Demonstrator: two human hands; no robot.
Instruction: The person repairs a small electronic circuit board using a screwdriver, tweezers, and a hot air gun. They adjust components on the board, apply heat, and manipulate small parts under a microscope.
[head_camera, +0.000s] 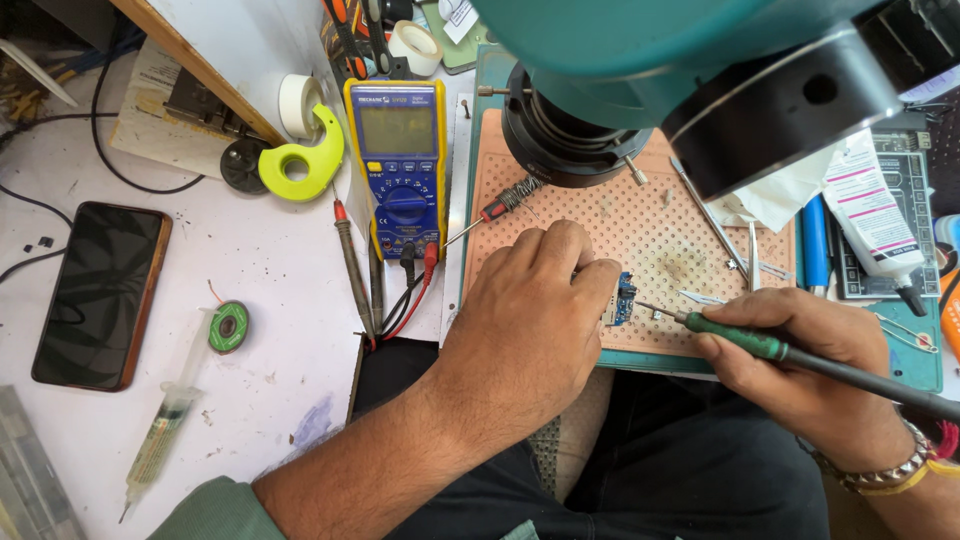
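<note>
Below, a small blue circuit board (622, 298) is pinched by the left hand (530, 320) — the right hand (800, 345) is clamped on a green-handled soldering iron (760, 345), best kept steady.

On my bench: a yellow multimeter (397, 165) with red and black probes (352, 262) lying beside it. A dark phone (98, 294) lies face up at far left. A syringe (163, 428) rests near a green wire spool (228, 327). A yellow-green tape dispenser (300, 155) sits beside white tape rolls (297, 104). Tweezers (752, 262) and a white tube (872, 215) lie at right.
</note>
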